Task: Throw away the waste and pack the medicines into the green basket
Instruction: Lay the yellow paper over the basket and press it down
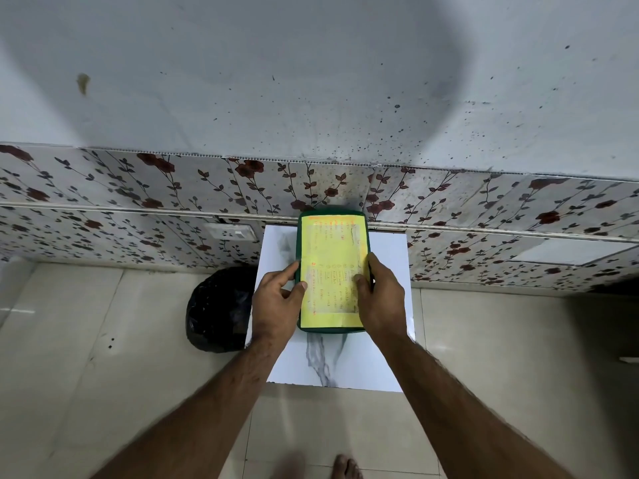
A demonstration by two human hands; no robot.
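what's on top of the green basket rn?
A yellow printed paper covers the green basket, left hand and right hand at its edges. Contents underneath are hidden.

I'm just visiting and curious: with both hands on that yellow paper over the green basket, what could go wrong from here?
1. The yellow paper covers the basket, so its contents are hidden; a missed medicine might go unnoticed.
2. The left hand and right hand only press the paper's edges; it could slip or crease.
3. The basket sits near the table edge beside the black bag; a nudge might tip it.

A paper (pixel 332 271) lies on the basket (pixel 299 236), on the table (pixel 387 357); a bag (pixel 216 309), seemingly floor-standing, sits left.
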